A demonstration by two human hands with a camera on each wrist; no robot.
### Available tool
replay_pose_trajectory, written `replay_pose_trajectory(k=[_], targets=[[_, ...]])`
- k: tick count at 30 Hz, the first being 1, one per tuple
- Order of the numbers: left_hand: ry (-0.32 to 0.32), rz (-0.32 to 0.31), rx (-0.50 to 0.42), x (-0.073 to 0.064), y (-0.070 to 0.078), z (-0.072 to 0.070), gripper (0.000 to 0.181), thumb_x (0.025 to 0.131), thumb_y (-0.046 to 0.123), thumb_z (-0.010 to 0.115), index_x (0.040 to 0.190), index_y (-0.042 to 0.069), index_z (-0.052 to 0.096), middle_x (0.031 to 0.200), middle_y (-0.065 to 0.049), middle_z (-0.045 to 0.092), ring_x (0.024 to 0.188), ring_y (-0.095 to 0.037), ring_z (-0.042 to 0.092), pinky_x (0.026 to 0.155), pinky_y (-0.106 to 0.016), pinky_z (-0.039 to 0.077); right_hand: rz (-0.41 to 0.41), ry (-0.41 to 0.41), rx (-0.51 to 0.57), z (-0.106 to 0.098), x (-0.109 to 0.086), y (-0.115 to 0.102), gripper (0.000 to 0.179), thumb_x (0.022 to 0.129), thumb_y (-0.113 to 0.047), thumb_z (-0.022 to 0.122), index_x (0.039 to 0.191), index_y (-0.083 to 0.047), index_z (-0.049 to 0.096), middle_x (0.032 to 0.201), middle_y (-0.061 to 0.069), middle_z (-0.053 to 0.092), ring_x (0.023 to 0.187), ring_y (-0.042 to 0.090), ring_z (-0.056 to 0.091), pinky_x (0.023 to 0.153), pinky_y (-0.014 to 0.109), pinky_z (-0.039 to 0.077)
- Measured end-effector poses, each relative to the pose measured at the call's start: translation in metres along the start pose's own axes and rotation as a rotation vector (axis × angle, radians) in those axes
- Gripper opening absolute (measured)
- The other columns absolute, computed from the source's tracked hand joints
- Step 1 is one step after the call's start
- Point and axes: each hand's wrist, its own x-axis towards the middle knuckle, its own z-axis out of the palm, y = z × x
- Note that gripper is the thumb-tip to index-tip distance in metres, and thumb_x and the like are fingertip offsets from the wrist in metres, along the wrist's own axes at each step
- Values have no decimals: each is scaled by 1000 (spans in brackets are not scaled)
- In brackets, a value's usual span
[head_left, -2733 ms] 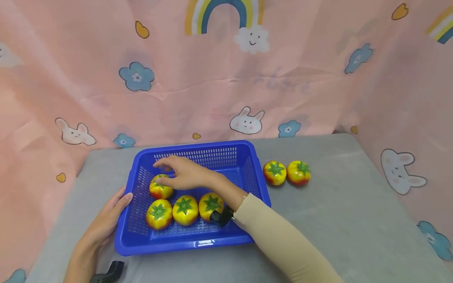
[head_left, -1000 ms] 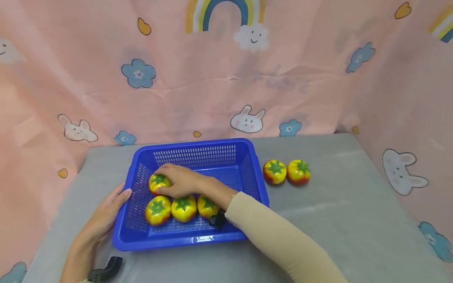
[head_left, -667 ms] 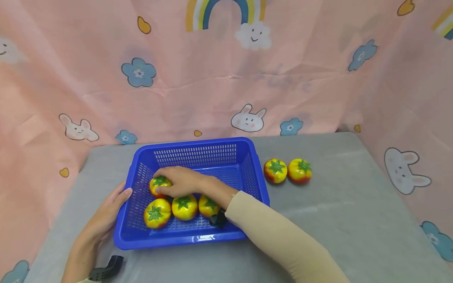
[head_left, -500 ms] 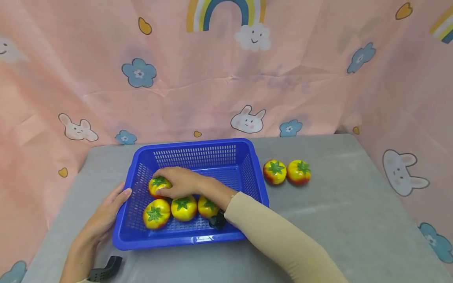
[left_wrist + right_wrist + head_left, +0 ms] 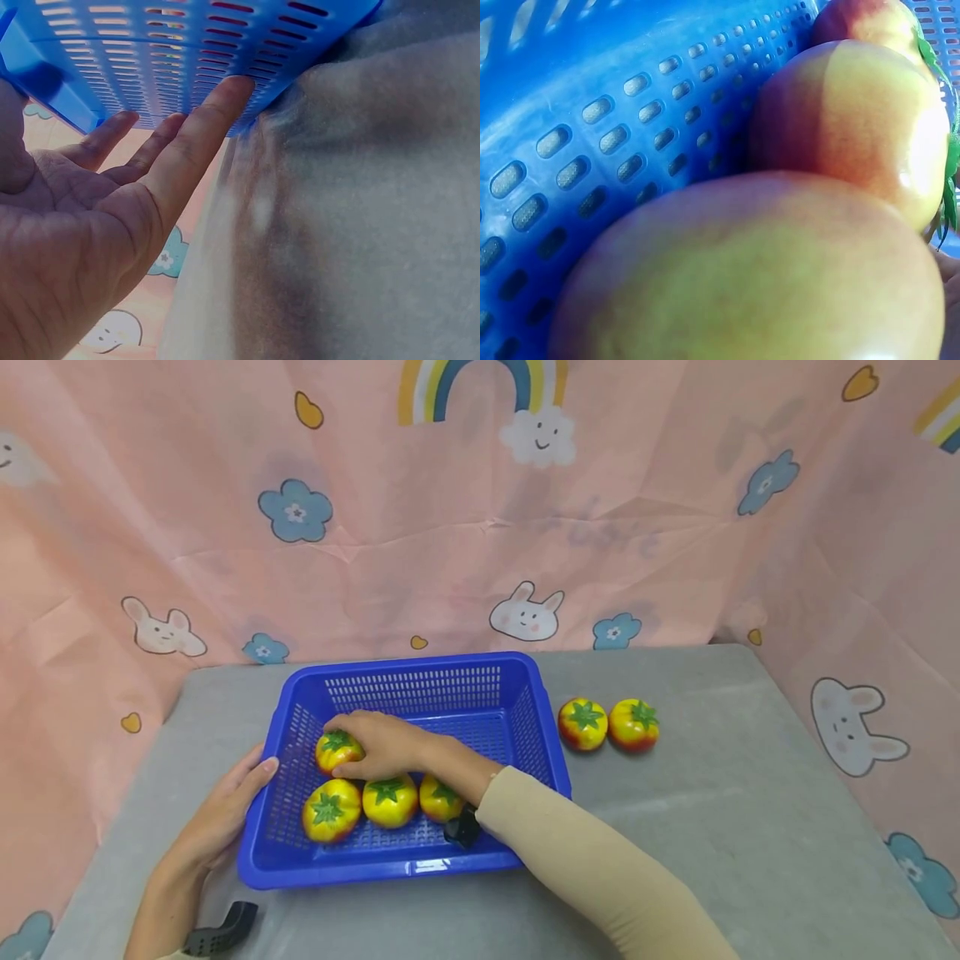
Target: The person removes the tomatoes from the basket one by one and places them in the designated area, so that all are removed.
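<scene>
My right hand [image 5: 386,747] reaches into the blue plastic basket [image 5: 401,870] and grips the back-left tomato [image 5: 337,753], thumb on its near side and fingers behind it. This tomato is yellow and red with a green star-shaped leaf top. Along the front of the basket lie a left tomato [image 5: 332,811], a middle tomato [image 5: 391,802] and a right tomato [image 5: 440,798], the last partly hidden by my wrist. My left hand [image 5: 217,818] holds the basket's left side, thumb at the rim. Its fingers [image 5: 191,146] lie against the slotted outer wall in the left wrist view.
Two more tomatoes, a nearer-basket one [image 5: 582,725] and an outer one [image 5: 633,726], sit side by side on the grey tablecloth [image 5: 720,793], right of the basket. A pink patterned curtain [image 5: 420,543] stands behind and beside the table. A black strap mount [image 5: 225,931] is on my left wrist.
My right hand came down from over the back-left tomato and closed its fingers around it. The front-left tomato has tipped and shifted slightly left. My left hand stayed at the basket's side.
</scene>
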Motion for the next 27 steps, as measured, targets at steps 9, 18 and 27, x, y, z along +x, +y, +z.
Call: replay_pose_trajectory(k=[9, 18, 27], targets=[[19, -20, -6, 0, 2, 1, 67, 117, 36, 32, 168, 1, 5, 127, 18, 67, 111, -10, 75, 86, -44, 67, 14, 16, -27, -4, -1, -1, 61, 102, -36, 70, 156, -15, 51, 145, 8, 59, 121, 15, 60, 104, 25, 54], [50, -26, 4, 3, 1, 0, 66, 117, 35, 31, 168, 0, 7, 126, 17, 67, 110, -8, 74, 86, -39, 66, 19, 36, -25, -10, -3, 0, 63, 102, -38, 70, 157, -17, 50, 150, 9, 55, 126, 17, 60, 108, 28, 54], [41, -23, 23, 2, 1, -1, 66, 118, 35, 30, 169, 1, 4, 135, 6, 64, 111, -7, 74, 87, -41, 66, 35, 53, -54, -18, -8, -8, 65, 103, -36, 69, 161, -17, 46, 161, 9, 50, 140, 22, 56, 119, 38, 49]])
